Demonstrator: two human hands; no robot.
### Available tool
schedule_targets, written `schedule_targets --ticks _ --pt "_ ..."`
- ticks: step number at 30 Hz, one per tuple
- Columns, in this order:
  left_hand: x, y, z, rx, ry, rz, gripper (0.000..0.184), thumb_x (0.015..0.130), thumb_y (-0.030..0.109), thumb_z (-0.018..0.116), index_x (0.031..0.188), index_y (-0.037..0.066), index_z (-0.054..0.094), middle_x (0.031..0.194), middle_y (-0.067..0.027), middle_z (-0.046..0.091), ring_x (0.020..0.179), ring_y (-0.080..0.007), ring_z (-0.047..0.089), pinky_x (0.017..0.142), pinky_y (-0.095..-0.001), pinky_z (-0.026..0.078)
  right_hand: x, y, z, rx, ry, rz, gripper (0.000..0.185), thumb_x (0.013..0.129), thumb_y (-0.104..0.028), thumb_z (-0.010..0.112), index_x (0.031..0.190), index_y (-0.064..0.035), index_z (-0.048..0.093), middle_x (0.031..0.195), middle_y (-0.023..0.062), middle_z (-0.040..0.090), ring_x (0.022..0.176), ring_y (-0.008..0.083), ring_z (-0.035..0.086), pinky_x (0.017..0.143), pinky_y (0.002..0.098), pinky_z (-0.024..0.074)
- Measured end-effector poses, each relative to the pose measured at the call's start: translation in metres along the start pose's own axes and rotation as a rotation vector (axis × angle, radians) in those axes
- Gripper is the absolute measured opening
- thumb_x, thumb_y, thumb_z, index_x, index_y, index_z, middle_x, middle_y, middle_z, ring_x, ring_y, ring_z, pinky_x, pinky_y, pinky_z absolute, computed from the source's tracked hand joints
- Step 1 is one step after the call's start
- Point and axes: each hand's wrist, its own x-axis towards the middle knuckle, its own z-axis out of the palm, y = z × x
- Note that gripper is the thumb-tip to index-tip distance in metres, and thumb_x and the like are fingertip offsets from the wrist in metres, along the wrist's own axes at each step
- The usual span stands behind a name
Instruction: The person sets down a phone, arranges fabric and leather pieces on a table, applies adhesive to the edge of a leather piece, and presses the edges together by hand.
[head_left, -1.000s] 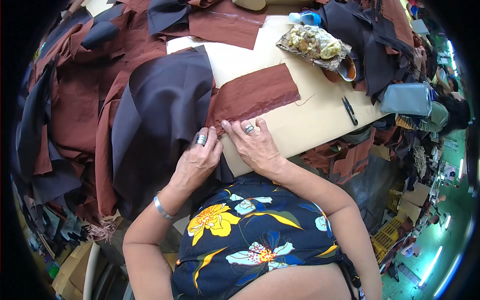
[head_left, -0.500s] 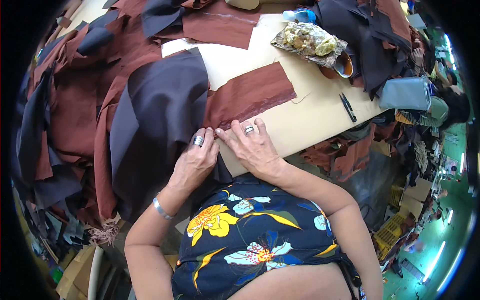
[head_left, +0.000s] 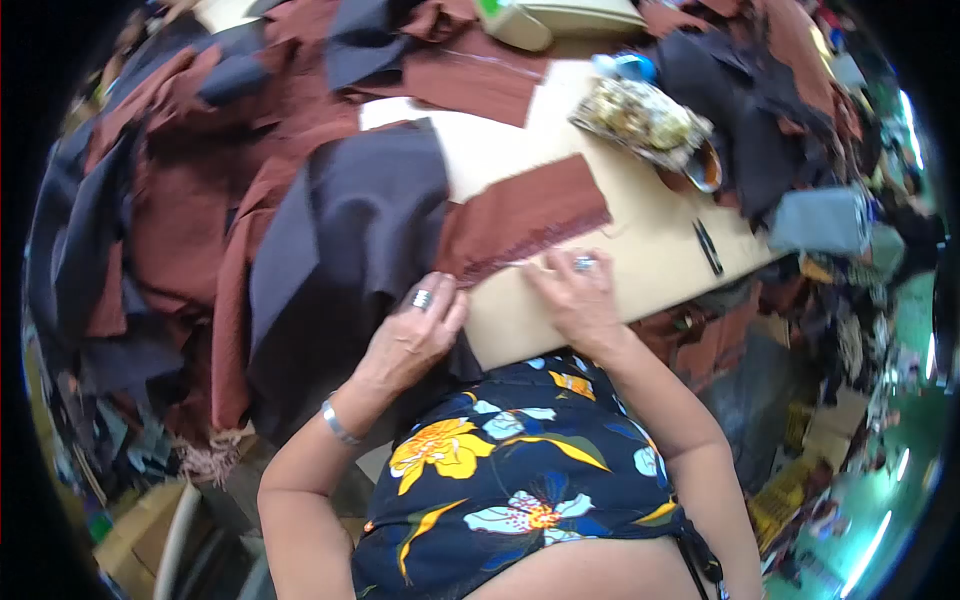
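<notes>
A strip of reddish-brown fabric (head_left: 530,215) with a frayed lower edge lies across the pale board (head_left: 640,270). My left hand (head_left: 412,335) is closed at its lower left corner, fingertips pinched together on the cloth. Part of that grip is hidden by the fingers. Along the strip's lower edge rests my right hand (head_left: 580,300), fingers apart and slightly bent, with the fingertips close to the fabric edge. A large dark fabric piece (head_left: 350,215) drapes beside the strip and under my left forearm.
Black thread snips (head_left: 707,247) lie on the right of the board. Behind them sit a crumpled foil packet (head_left: 645,125) and a blue-capped bottle (head_left: 628,67). Heaped brown fabric (head_left: 190,220) covers the left side. A grey-blue folded item (head_left: 820,220) stands at the right edge.
My right hand has moved right along the strip's lower edge, away from my left hand. My left hand stays at the corner. The whole view has shifted a little.
</notes>
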Motion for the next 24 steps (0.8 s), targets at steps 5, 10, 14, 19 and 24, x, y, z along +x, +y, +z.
schedule_targets --ticks 5,10,14,19,24 --pt "-0.016 0.010 -0.005 0.376 0.206 -0.261 0.039 0.078 0.017 0.053 0.116 0.010 0.058 0.129 0.0009 0.050 0.113 -0.0190 0.045 0.089 -0.0358 0.037 0.032 0.020 -0.032 0.140 0.214 0.123 0.048 0.066 0.000 0.056 0.113 -0.0089 0.057 0.101 0.0095 0.055 0.094 0.0247 0.052 0.086 0.0397 0.0339" --pt "-0.015 0.002 0.027 0.147 0.203 -0.339 0.027 0.076 0.013 0.052 0.101 0.005 0.059 0.110 -0.0058 0.054 0.081 -0.0190 0.054 0.063 -0.0293 0.043 0.113 -0.022 -0.054 0.454 0.281 -0.234 0.055 0.068 0.003 0.053 0.122 -0.0058 0.050 0.108 0.0114 0.057 0.101 0.0280 0.053 0.088 0.0398 0.0366" --pt "0.004 0.023 0.050 -0.088 0.400 -0.242 0.023 0.077 0.015 0.050 0.096 0.004 0.059 0.101 -0.0096 0.055 0.089 -0.0230 0.055 0.070 -0.0327 0.045 0.173 -0.099 -0.053 0.538 0.316 -0.573 0.058 0.074 -0.003 0.050 0.132 -0.0070 0.041 0.118 0.0109 0.054 0.111 0.0269 0.051 0.096 0.0433 0.0351" --pt "0.009 0.033 0.070 -0.248 0.523 -0.317 0.030 0.080 0.014 0.049 0.105 0.003 0.060 0.103 -0.0150 0.059 0.109 -0.0274 0.054 0.092 -0.0401 0.044 0.199 -0.171 -0.013 0.332 0.244 -0.759 0.056 0.085 -0.009 0.044 0.140 -0.0133 0.031 0.119 0.0101 0.055 0.112 0.0278 0.053 0.104 0.0550 0.0247" --pt "0.003 0.023 0.055 -0.204 0.270 -0.281 0.018 0.075 0.011 0.053 0.093 0.009 0.055 0.102 -0.0076 0.051 0.090 -0.0260 0.054 0.079 -0.0361 0.047 0.228 -0.121 -0.030 0.261 0.349 -0.517 0.066 0.077 -0.003 0.052 0.139 -0.0158 0.034 0.073 0.0097 0.062 0.070 0.0293 0.062 0.077 0.0450 0.0444"
